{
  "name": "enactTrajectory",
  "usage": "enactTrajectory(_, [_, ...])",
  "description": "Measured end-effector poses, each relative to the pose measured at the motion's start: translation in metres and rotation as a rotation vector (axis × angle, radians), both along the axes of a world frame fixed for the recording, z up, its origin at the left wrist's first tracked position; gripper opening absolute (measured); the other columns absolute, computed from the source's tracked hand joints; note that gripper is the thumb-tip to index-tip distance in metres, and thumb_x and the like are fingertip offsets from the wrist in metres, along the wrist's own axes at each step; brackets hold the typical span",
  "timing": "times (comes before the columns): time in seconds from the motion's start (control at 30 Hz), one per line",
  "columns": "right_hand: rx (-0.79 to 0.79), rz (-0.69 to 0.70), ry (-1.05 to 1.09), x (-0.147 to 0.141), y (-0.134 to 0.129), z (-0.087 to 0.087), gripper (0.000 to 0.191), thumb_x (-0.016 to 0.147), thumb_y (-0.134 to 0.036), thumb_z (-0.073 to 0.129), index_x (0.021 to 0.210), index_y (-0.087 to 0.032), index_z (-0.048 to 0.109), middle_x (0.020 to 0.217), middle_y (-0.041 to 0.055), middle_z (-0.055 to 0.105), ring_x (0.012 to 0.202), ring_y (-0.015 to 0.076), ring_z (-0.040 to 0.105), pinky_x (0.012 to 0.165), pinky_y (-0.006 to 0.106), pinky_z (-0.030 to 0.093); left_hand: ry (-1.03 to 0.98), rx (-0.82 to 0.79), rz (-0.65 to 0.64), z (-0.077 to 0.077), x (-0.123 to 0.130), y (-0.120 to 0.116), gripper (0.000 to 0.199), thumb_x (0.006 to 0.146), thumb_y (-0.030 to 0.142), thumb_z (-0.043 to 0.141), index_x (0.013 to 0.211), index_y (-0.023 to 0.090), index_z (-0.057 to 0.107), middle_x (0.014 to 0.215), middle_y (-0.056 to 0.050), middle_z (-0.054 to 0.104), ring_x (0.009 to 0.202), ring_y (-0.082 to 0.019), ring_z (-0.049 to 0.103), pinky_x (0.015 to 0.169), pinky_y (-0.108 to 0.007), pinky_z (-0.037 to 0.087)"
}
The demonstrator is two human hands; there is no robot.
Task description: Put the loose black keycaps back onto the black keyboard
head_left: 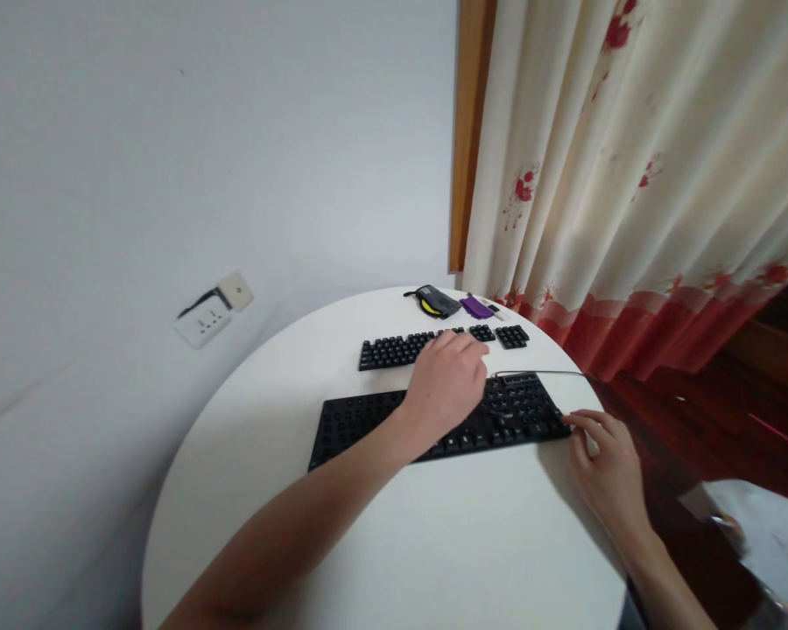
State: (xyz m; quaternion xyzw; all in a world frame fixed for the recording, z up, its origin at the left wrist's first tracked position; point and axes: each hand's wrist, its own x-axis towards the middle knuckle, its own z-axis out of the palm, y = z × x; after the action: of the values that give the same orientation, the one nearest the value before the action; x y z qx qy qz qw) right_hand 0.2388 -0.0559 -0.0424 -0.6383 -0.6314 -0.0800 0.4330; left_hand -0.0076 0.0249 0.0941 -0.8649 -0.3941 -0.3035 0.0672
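A black keyboard lies across the white round table, its left part showing small square switches without keycaps. Behind it, black keycaps stand in rows, with a separate block of keycaps to the right. My left hand is over the middle of the keyboard, back upward, fingers curled; its fingertips are mostly hidden, and whatever they hold cannot be made out. At the keyboard's right edge, my right hand has its fingertips on the near right corner, thumb bent below them.
A thin cable runs from the keyboard's back over the table's right edge. Farther back lie a grey and yellow pouch and a purple cloth item. Wall and curtain bound the table; a white plastic bag sits lower right.
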Motion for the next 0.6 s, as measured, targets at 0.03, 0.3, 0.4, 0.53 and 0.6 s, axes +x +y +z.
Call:
enactTrajectory(0.03, [0.0, 0.004, 0.001, 0.0, 0.0, 0.0, 0.019, 0.088, -0.023, 0.052, 0.094, -0.019, 0.069, 0.1, 0.0085, 0.066, 0.095, 0.0248, 0.057, 0.086, 0.04, 0.047, -0.033, 0.014, 0.041, 0.005, -0.013, 0.008, 0.023, 0.093, 0.014, 0.045, 0.101, 0.019, 0.066, 0.103, -0.004, 0.068, 0.098, -0.021, 0.056, 0.09, -0.036, 0.045])
enactTrajectory(0.3, [-0.002, 0.017, -0.011, 0.004, 0.002, -0.003, 0.022, 0.088, -0.029, 0.05, 0.092, -0.019, 0.069, 0.101, 0.0085, 0.067, 0.096, 0.0257, 0.06, 0.086, 0.041, 0.048, 0.077, 0.116, 0.46, -0.01, -0.147, 0.055, 0.026, 0.091, 0.015, 0.045, 0.099, 0.017, 0.069, 0.101, -0.008, 0.07, 0.099, -0.025, 0.058, 0.09, -0.039, 0.045])
enactTrajectory(0.4, [0.021, 0.009, -0.024, 0.006, 0.002, -0.005, 0.024, 0.087, -0.032, 0.05, 0.093, -0.019, 0.069, 0.101, 0.0088, 0.067, 0.096, 0.0262, 0.061, 0.087, 0.042, 0.048, 0.168, 0.058, 0.537, -0.031, -0.191, 0.061, 0.025, 0.09, 0.017, 0.046, 0.097, 0.018, 0.07, 0.1, -0.008, 0.07, 0.099, -0.026, 0.059, 0.087, -0.038, 0.045])
enactTrajectory(0.53, [0.034, 0.042, -0.052, -0.002, 0.009, 0.005, 0.024, 0.088, -0.033, 0.05, 0.095, -0.019, 0.069, 0.102, 0.0083, 0.067, 0.095, 0.0258, 0.061, 0.088, 0.042, 0.048, 0.124, -0.013, 0.58, -0.056, -0.227, 0.066, 0.023, 0.094, 0.027, 0.046, 0.103, 0.02, 0.067, 0.1, -0.006, 0.071, 0.098, -0.024, 0.06, 0.085, -0.035, 0.044])
enactTrajectory(0.6, [0.035, 0.097, -0.059, -0.017, 0.017, 0.019, 0.024, 0.088, -0.03, 0.051, 0.098, -0.02, 0.069, 0.102, 0.0079, 0.067, 0.094, 0.0243, 0.061, 0.088, 0.041, 0.048, 0.09, -0.07, 0.58, -0.066, -0.234, 0.071, 0.021, 0.094, 0.034, 0.049, 0.097, 0.02, 0.065, 0.094, -0.005, 0.07, 0.094, -0.023, 0.06, 0.08, -0.033, 0.044])
